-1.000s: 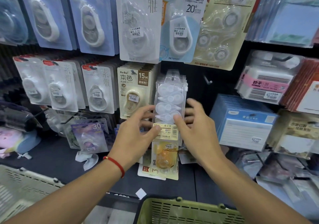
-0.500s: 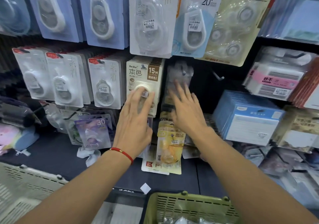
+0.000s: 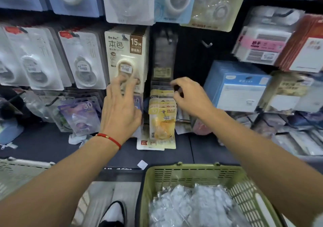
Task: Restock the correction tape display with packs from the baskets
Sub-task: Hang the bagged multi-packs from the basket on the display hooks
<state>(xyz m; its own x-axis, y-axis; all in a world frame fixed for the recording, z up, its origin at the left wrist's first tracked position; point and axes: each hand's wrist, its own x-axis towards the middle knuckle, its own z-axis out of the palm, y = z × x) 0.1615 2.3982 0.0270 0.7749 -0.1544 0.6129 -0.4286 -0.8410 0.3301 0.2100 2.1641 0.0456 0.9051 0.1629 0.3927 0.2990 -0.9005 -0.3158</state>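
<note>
Both hands hold nothing, left hand [image 3: 120, 111] with fingers spread, right hand [image 3: 190, 98] loosely curled; packs [image 3: 190, 207] in the green basket [image 3: 244, 188] look light, crinkly, slippery: pinch a top edge.

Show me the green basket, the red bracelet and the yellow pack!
green basket [image 3: 181, 171], head view, back rim.
red bracelet [image 3: 111, 139], head view, cord on the left wrist.
yellow pack [image 3: 163, 129], head view, front of its bubble.
</note>
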